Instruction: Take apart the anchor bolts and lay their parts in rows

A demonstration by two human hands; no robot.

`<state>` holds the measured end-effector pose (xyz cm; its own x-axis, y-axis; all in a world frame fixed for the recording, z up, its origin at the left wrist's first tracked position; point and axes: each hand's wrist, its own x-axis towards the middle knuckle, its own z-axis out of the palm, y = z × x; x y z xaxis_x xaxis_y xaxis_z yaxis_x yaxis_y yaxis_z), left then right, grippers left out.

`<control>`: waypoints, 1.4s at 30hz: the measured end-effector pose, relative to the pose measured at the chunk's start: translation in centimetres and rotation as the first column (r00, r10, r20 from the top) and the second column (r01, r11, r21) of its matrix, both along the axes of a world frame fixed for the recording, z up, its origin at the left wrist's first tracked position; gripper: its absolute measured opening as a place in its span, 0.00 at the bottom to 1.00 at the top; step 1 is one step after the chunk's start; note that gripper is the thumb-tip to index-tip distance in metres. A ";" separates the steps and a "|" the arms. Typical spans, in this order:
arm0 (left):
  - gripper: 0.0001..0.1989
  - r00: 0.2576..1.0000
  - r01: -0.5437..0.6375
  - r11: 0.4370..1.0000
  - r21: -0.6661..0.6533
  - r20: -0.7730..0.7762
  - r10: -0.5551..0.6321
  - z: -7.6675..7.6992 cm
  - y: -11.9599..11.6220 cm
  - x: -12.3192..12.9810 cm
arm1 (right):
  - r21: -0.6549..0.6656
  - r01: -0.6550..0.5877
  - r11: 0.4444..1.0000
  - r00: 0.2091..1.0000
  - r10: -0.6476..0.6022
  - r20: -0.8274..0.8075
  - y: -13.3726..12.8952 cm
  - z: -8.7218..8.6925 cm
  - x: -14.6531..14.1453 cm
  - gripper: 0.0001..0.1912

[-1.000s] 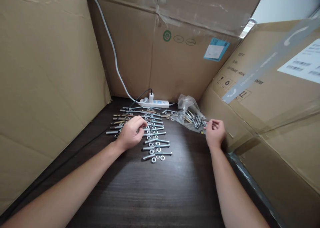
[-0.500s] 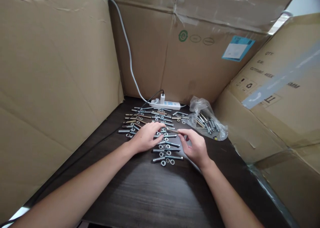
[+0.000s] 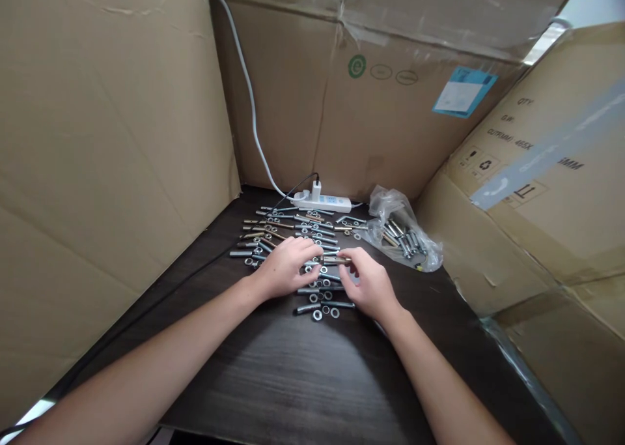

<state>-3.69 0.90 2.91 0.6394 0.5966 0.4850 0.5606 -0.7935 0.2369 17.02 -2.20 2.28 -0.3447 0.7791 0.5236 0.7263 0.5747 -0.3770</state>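
Observation:
Between my two hands lies a brass-coloured expansion bolt [image 3: 334, 260], held level above the rows of parts. My right hand [image 3: 370, 285] pinches its right end between thumb and fingers. At its left end, the curved fingertips of my left hand [image 3: 289, 267] close on the bolt; any small part between them is hidden. Below and around my hands, silver bolts with sleeves [image 3: 309, 291] lie in rows with loose washers [image 3: 334, 313] and nuts beside them. My hands cover some of these parts.
A clear plastic bag [image 3: 398, 204] with several bolts lies at the back right. Behind the rows stands a white power strip [image 3: 332, 203] with a plugged-in charger. A black cable [image 3: 188, 277] crosses the dark table on the left. Cardboard walls [image 3: 293, 119] enclose three sides.
My right hand has moved left, closer to my left hand, and the bolt between them now shows its brass-coloured sleeve more fully. My left hand has barely moved.

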 end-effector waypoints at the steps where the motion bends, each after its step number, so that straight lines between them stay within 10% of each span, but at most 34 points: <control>1: 0.06 1.000 0.018 1.000 0.008 -0.006 -0.018 0.0 -0.2 0.1 | -0.030 0.003 1.000 0.999 -0.001 0.039 -0.2 0.1 -0.3 0.09; 42: 0.18 0.973 0.161 0.984 -0.081 0.178 -0.145 -0.1 -0.9 0.2 | -0.035 0.084 0.996 0.996 -0.083 0.028 -0.4 -0.5 -1.0 0.16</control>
<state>-3.45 0.05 2.78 0.6391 0.5462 0.5415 0.3787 -0.8362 0.3965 16.06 -2.56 1.73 -0.2913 0.8236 0.4866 0.7809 0.4985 -0.3764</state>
